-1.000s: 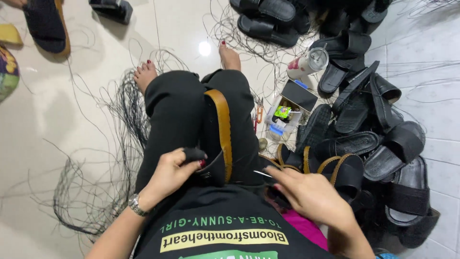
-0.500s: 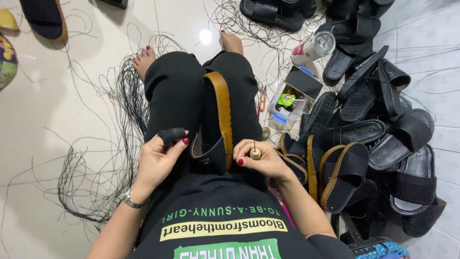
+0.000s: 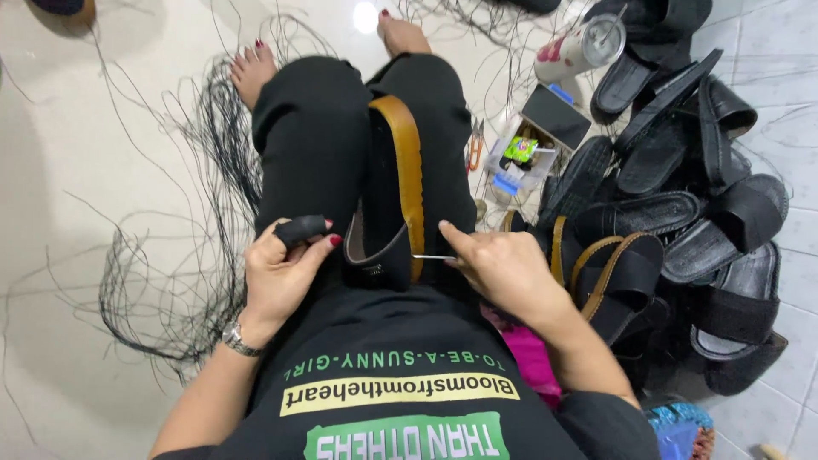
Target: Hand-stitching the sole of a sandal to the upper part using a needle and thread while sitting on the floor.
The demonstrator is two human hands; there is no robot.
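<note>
While the left hand (image 3: 285, 268) clamps the sandal's (image 3: 388, 204) edge, the right hand (image 3: 503, 268) pinches a needle (image 3: 433, 256), floor open leftward.

Home sandal workshop, tiled floor (image 3: 102, 170), piled sandals (image 3: 682, 213), loose thread (image 3: 196, 213)

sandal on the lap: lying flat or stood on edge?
On edge. The sandal rests on its side along the legs, tan sole rim facing up, black strap end near the left hand; the right hand holds a needle at it.
</note>
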